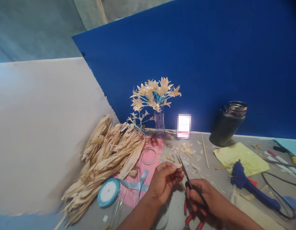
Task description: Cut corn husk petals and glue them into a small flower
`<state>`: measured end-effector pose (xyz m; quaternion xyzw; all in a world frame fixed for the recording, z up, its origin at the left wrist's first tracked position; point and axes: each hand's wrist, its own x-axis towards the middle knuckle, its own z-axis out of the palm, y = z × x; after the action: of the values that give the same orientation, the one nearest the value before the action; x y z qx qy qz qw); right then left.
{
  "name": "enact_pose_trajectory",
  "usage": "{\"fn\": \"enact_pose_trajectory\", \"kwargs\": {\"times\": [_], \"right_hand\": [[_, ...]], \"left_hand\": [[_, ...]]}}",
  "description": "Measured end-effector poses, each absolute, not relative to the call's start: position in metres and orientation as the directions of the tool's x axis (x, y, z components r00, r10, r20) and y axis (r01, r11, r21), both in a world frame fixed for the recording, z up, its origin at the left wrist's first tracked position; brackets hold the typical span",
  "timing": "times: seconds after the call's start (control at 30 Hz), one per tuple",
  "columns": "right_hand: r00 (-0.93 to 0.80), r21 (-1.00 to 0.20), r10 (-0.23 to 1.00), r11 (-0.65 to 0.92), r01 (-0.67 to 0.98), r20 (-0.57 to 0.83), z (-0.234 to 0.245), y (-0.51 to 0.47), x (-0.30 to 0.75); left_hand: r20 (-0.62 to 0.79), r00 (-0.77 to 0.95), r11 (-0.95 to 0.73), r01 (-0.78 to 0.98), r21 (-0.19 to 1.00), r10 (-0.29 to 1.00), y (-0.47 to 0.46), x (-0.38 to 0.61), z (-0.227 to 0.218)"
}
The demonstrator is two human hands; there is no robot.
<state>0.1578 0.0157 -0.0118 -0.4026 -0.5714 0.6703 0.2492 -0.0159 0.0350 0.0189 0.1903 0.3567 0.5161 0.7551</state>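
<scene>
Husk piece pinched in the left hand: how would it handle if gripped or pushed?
Probably very light: the left hand holds the husk piece by fingertips alone. Likely thin and brittle: similar flakes litter the table beside the scissors in the right hand. Flat, so it should slide rather than roll.

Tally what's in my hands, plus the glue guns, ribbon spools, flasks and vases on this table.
Scissors, right hand: 1
Pale scrap, left hand: 1
Glue gun: 1
Ribbon spool: 1
Flask: 1
Vase: 1
Total: 6
</scene>
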Motion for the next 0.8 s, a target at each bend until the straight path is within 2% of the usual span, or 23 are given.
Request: {"fn": "enact_pose_trajectory", "kwargs": {"times": [0.33,0.47,0.6,0.7,0.8], "right_hand": [[-0.544,-0.959,0.802,-0.282,0.017,-0.245,-0.015,0.016,0.161],[-0.326,-0.971,0.927,-0.224,-0.086,-0.185,-0.008,0.017,0.162],[-0.176,-0.988,0.976,-0.144,-0.059,-0.132,-0.005,0.017,0.165],[-0.122,-0.997,0.99,-0.074,-0.029,-0.07,-0.002,0.017,0.167],[-0.092,-0.999,0.995,-0.036,-0.028,-0.033,0.003,0.018,0.167]], "left_hand": [[-0.328,0.224,0.395,-0.603,0.693,0.918,0.034,-0.017,0.023],[-0.285,0.234,0.365,-0.469,0.805,0.93,0.031,-0.014,0.021],[-0.247,0.254,0.325,-0.337,0.883,0.935,0.027,-0.009,0.017],[-0.294,0.286,0.393,-0.402,0.827,0.912,0.028,-0.009,0.015],[-0.349,0.246,0.427,-0.516,0.743,0.904,0.032,-0.011,0.014]]}}
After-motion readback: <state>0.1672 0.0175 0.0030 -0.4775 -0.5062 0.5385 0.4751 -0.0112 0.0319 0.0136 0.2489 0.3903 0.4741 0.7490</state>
